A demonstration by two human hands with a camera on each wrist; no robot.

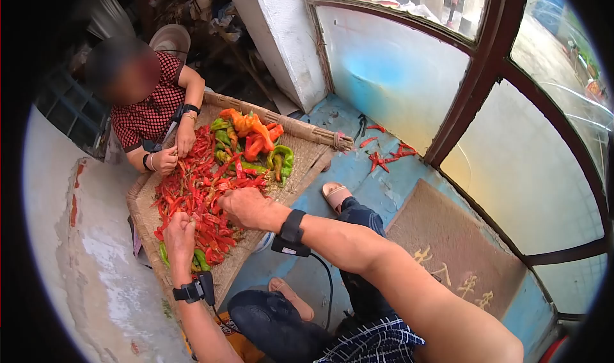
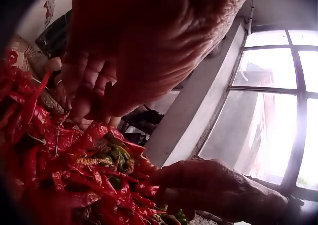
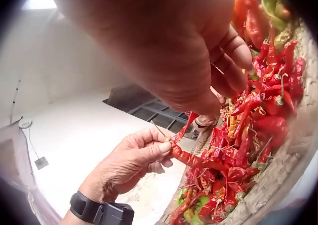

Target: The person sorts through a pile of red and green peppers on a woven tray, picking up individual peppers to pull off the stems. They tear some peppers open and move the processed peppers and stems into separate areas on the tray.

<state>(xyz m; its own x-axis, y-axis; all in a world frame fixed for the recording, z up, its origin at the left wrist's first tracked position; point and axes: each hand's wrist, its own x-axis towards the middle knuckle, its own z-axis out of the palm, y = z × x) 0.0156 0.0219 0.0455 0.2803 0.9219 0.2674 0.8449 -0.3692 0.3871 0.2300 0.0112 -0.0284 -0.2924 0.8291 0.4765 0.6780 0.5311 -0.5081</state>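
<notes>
Left hand (image 3: 131,163) pinches one red chili (image 3: 196,160); right hand (image 1: 246,208), grip unclear, over one woven tray (image 1: 313,155).

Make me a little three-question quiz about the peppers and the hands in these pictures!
1. True or false: the left hand pinches a red chili between thumb and fingers.
2. Multiple choice: what do the chilies lie on? A) a metal pan B) a woven tray C) a glass bowl
3. Fill in: the few loose red chilies off the tray lie on the ____ floor.

Key:
1. True. In the right wrist view the grip is on one end of the chili, above the pile of red chilies.
2. B. Green peppers share the tray's far end.
3. Blue.
</notes>
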